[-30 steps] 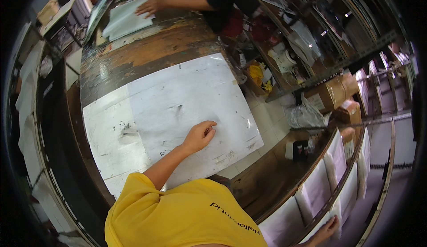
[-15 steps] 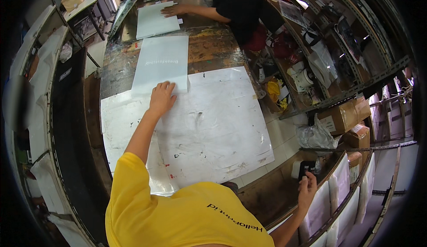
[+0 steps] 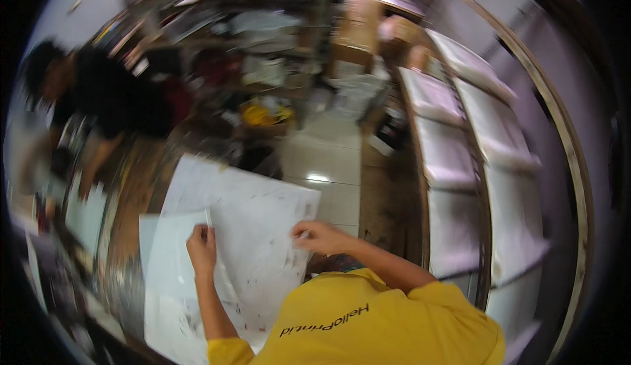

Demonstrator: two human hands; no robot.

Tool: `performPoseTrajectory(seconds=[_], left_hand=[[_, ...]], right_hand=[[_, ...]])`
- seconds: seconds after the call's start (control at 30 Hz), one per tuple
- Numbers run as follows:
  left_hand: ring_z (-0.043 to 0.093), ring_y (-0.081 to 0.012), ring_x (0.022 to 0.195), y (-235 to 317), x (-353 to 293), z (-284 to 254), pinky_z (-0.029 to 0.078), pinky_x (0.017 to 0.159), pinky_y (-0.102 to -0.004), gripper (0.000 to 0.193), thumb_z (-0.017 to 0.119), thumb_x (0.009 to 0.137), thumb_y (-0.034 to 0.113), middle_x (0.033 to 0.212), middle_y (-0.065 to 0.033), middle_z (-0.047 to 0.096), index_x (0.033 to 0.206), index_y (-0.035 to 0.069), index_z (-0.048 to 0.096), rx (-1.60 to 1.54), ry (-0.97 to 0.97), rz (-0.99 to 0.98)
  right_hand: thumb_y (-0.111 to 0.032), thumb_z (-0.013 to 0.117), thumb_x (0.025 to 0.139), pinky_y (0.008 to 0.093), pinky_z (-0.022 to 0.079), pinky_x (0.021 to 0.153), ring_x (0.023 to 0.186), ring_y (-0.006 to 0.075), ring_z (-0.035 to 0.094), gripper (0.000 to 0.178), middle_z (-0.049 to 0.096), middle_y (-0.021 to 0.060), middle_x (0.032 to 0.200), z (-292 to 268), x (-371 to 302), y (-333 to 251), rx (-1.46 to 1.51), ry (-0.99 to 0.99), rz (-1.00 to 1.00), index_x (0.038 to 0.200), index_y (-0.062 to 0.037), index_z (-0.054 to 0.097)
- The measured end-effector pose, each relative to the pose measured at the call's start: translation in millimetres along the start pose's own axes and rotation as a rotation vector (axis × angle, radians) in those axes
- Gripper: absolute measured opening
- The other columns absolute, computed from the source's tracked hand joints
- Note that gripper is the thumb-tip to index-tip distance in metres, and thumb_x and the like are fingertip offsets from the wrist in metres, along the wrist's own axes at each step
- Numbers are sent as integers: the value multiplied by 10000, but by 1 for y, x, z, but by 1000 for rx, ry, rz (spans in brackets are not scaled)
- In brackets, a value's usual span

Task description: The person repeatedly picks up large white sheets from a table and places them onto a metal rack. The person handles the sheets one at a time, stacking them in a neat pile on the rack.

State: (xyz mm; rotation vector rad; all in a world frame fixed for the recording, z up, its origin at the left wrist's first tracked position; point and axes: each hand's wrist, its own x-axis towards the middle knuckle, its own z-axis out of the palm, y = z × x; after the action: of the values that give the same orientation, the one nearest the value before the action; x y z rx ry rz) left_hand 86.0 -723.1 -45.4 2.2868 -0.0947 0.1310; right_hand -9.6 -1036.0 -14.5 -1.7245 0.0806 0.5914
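A pale frosted plastic sheet (image 3: 172, 260) lies on the left part of a stained white board (image 3: 256, 247) on the table. My left hand (image 3: 202, 250) is closed in a pinch on the sheet's near edge, and a corner rises slightly beside the fingertips. Over the board's right edge hovers my right hand (image 3: 321, 237), its fingers curled and the tips pressed together. Whatever sits between those tips, if anything, is too small and blurred to make out.
At the far left a person in black (image 3: 118, 95) leans over another pale sheet (image 3: 87, 210). Racks with white wrapped panels (image 3: 450, 155) stand at the right. Cardboard boxes (image 3: 355, 33), a clear plastic bag (image 3: 355, 95) and a yellow bundle (image 3: 263, 113) are beyond the table.
The view has swung right and blurred. My right hand has come from the trough beside the rack to the board. My left hand, formerly laid on the sheet, now pinches its edge.
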Motion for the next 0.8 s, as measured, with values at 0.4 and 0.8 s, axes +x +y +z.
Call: performPoseTrajectory(seconds=[0.4,0.8], left_hand=[[536,-89,544,127,3,129,457,496,-233,133,609,945,75,716,-43,558,907,-10,515,-578,-159,-10],[608,-136,796,157,49,155,492,685,-262,207,550,965,97,949,-76,575,1131,-26,539,-608,-7,76]], right_hand=[[-160,659,864,326,471,730,793,170,564,282,615,90,908,-14,0,11,-47,221,-320,1058,-47,489],[-167,596,838,346,490,665,770,178,607,210,636,85,839,-256,-21,-37,-403,576,-427,992,-27,570]])
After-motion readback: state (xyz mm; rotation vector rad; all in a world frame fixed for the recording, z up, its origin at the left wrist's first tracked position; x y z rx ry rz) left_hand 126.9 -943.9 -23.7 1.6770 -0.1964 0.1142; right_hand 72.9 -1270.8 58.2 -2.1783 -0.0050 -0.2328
